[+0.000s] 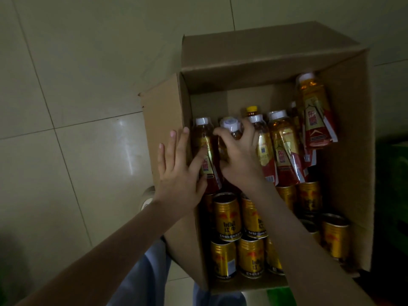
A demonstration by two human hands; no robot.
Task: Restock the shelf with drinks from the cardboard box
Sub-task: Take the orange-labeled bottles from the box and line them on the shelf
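1. Looking down into the open brown cardboard box (254,69) on the pale tiled floor (66,85), I find every drink inside it. Amber plastic bottles with white caps stand toward 12 o'clock, and gold metal cans (226,217) are packed toward 6 o'clock. No shelf is in view.
2. The right hand (238,155) is curled round the neck of the second amber bottle from the left (229,124), fingers wrapped just under its cap. I judge it gripped but not lifted out.
3. The left hand (176,171) holds nothing. Its fingers lie straight along the box's 9 o'clock wall, and its thumb touches the leftmost amber bottle (204,138).
4. The bottles stand touching, so I expect a straight pull could drag or tip a neighbour.
5. At 1 o'clock a tilted red-labelled bottle (313,107) rests on top of the others, and jostling the row could send it sliding.
6. A neck hold is narrow and smooth. If it slips, the bottle would drop back among its neighbours.
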